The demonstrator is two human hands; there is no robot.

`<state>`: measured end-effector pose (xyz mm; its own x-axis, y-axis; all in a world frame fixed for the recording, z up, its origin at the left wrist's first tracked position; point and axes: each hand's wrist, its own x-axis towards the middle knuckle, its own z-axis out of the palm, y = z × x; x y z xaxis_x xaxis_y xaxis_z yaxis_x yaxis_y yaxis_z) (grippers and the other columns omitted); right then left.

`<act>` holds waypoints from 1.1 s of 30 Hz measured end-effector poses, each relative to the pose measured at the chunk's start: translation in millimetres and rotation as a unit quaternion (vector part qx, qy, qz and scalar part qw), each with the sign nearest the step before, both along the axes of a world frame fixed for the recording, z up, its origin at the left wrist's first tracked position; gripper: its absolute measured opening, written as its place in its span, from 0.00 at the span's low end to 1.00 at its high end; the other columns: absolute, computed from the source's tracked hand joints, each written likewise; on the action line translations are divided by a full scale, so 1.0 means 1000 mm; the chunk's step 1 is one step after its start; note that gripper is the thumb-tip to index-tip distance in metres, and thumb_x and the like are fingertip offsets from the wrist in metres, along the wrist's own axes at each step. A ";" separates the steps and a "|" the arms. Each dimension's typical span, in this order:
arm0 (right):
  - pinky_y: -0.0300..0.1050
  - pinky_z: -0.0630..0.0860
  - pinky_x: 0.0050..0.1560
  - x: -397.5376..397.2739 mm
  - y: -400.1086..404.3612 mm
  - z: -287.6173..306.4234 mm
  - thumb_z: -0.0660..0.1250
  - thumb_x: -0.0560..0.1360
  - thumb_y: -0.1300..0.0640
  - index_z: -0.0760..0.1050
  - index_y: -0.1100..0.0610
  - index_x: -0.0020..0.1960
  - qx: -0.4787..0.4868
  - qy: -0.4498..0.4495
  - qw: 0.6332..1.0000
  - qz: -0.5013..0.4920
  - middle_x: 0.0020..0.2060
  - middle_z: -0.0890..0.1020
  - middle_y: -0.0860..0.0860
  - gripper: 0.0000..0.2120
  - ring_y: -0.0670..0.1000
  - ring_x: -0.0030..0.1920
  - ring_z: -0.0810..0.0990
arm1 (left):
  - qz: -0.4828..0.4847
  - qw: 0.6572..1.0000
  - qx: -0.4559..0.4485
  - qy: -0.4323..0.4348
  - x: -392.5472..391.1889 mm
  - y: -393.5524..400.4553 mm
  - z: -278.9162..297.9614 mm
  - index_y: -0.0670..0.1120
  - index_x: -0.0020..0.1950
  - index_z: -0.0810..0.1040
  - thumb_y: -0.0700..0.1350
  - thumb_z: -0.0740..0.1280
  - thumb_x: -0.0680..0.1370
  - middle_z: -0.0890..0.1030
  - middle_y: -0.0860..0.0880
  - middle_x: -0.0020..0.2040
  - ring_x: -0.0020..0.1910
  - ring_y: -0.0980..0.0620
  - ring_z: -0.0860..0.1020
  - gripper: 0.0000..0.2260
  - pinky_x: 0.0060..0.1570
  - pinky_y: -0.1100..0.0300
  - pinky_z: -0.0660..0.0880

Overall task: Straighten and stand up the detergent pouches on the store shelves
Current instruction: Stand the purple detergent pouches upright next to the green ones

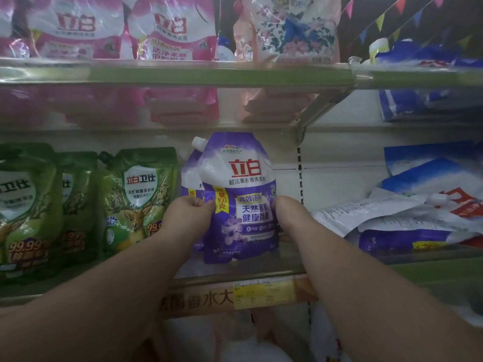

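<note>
A purple and white detergent pouch (240, 184) stands upright on the middle shelf (235, 273), with a second purple pouch (189, 176) right behind it to the left. My left hand (190, 215) grips the front pouch's left edge. Its right edge is held by my right hand (290, 218). To the right, several purple and blue pouches (407, 220) lie flat in a heap on the same shelf.
Green pouches (138, 199) stand upright to the left of the purple ones. Pink pouches (167, 30) and a floral pouch (295, 30) stand on the upper shelf (183, 73), with blue bags (428, 58) at its right. A yellow price label (264, 293) sits on the shelf's front edge.
</note>
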<state>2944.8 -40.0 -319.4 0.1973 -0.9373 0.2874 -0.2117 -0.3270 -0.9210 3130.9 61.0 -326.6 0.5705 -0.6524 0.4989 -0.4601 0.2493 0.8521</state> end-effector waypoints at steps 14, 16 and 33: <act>0.47 0.79 0.42 0.004 -0.002 -0.001 0.64 0.83 0.55 0.76 0.53 0.54 -0.055 0.054 0.996 0.040 0.53 0.84 0.53 0.03 0.55 0.51 0.84 | 0.049 0.997 -0.004 0.058 0.019 0.000 0.007 0.43 0.42 0.76 0.48 0.71 0.84 0.85 0.36 0.48 0.46 0.40 0.82 0.14 0.59 0.40 0.83; 0.46 0.78 0.40 0.005 -0.001 -0.004 0.65 0.84 0.54 0.76 0.52 0.54 -0.046 0.031 0.997 0.062 0.54 0.85 0.52 0.02 0.54 0.51 0.85 | 0.062 0.996 -0.001 0.061 0.023 -0.001 0.006 0.44 0.43 0.76 0.49 0.71 0.84 0.84 0.39 0.47 0.48 0.40 0.82 0.13 0.59 0.40 0.82; 0.51 0.87 0.44 0.007 0.012 -0.013 0.65 0.86 0.46 0.74 0.49 0.63 -0.004 0.014 0.986 0.166 0.61 0.84 0.50 0.09 0.53 0.57 0.87 | 0.090 0.992 -0.031 0.082 0.045 -0.010 -0.003 0.42 0.49 0.75 0.50 0.66 0.86 0.83 0.41 0.49 0.50 0.40 0.81 0.12 0.57 0.44 0.81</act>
